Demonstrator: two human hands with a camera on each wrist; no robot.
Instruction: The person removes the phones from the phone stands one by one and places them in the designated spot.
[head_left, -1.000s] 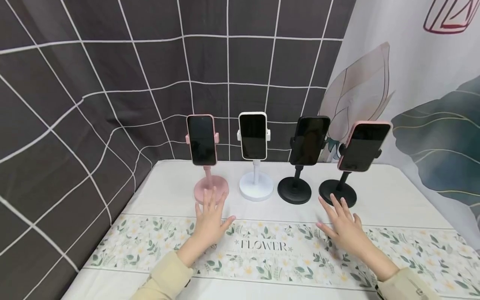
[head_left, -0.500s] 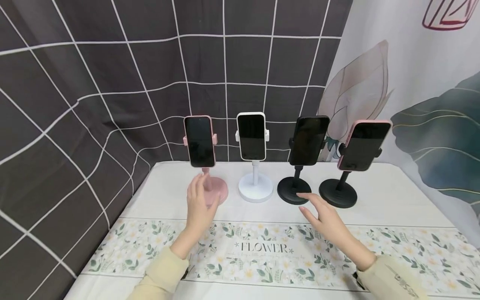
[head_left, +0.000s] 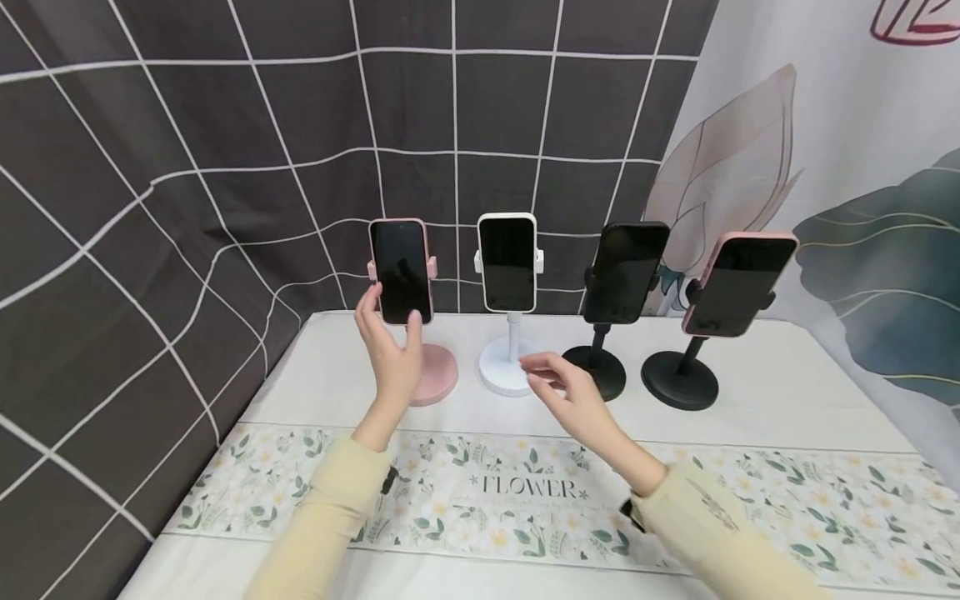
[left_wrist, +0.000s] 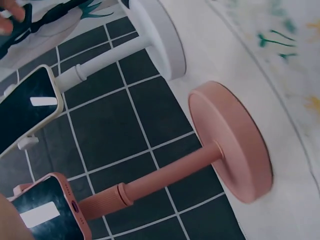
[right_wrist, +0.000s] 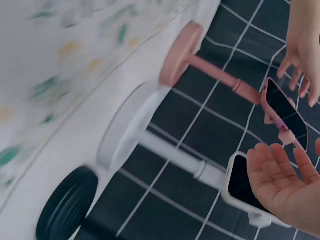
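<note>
My left hand (head_left: 390, 358) is raised in front of the pink-framed phone (head_left: 403, 267) at the far left, its fingers and thumb spread around the lower part of the screen. Whether it touches the phone cannot be told. The phone sits in a pink phone stand (left_wrist: 172, 170) with a round base. Beside it, a white-framed phone (head_left: 507, 262) is clamped in a white phone stand (head_left: 495, 371). My right hand (head_left: 573, 400) hovers near that stand's base, fingers loosely bent and holding nothing; in the right wrist view its palm shows before the white-framed phone.
To the right, a black phone (head_left: 627, 271) stands in a black phone stand (head_left: 611, 375). At the far right a second pink-framed phone (head_left: 741, 283) tilts in another black stand (head_left: 678, 383). A floral cloth strip (head_left: 525, 533) crosses the white table; a dark grid curtain (head_left: 300, 108) hangs behind.
My left hand has risen from the pink stand's base to the phone above it. My right hand has swept left from the far-right black stand, past the other black one, to the white stand.
</note>
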